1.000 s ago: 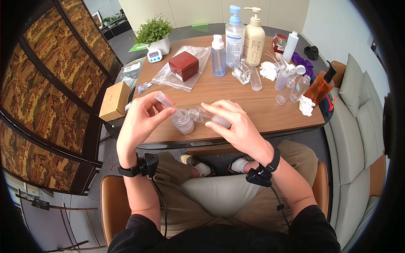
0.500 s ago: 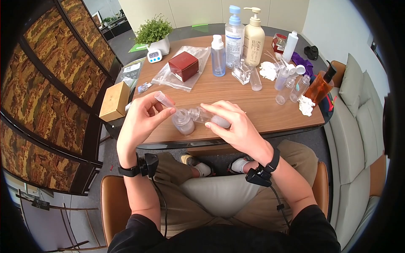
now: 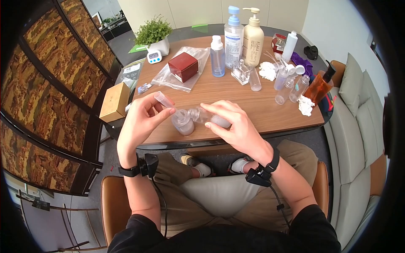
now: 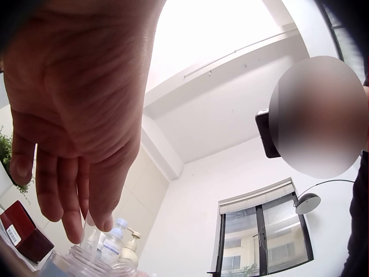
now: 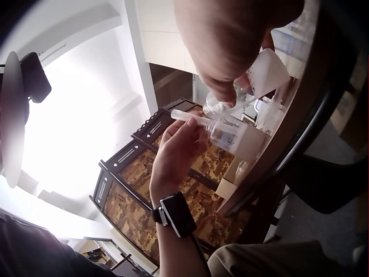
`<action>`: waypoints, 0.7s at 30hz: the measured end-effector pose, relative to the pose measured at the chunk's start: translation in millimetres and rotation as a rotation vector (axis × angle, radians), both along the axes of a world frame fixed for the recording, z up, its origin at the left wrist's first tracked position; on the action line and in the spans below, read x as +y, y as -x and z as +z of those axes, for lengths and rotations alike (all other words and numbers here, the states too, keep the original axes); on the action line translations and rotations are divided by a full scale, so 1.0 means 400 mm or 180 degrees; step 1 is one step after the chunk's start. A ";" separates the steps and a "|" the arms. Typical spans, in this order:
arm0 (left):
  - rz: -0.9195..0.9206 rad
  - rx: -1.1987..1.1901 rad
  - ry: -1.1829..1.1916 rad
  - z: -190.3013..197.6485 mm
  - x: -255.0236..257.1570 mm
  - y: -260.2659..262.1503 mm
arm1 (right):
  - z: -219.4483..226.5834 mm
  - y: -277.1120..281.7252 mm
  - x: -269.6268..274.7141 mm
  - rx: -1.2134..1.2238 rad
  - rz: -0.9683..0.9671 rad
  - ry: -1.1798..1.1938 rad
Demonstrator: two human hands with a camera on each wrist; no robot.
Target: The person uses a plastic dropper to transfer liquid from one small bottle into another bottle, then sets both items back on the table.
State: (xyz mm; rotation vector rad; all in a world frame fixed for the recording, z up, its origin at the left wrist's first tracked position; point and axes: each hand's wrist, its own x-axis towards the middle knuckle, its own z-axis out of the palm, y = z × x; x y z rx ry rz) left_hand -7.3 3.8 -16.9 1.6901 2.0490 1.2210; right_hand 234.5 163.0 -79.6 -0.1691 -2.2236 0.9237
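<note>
On our left, the fingers of our left hand pinch a slim translucent tube, slanting down to the mouth of a wide bottle. That stands upright near the front edge of the table, clear above, milky below. Rightward, our right hand grips a tilted bottle, clear-necked and whitish towards its base.

Red box on a clear plastic bag, white timer beside potted plant
</note>
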 end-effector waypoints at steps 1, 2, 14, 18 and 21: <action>0.0005 -0.0015 0.0005 0.000 -0.001 0.001 | 0.002 0.000 0.000 0.0000 0.0001 0.0000; 0.0006 -0.0016 0.0006 0.000 -0.001 0.002 | 0.003 0.001 0.001 0.0060 -0.0042 -0.0004; -0.0020 0.0003 -0.0023 0.001 -0.002 0.002 | 0.004 -0.003 -0.001 -0.0029 -0.0258 -0.0105; -0.0002 0.0043 0.0037 0.002 -0.003 0.002 | 0.010 -0.004 -0.004 0.0062 -0.0334 -0.0104; 0.0000 0.0035 0.0037 0.003 -0.004 0.001 | 0.013 -0.005 -0.003 0.0071 -0.0355 -0.0091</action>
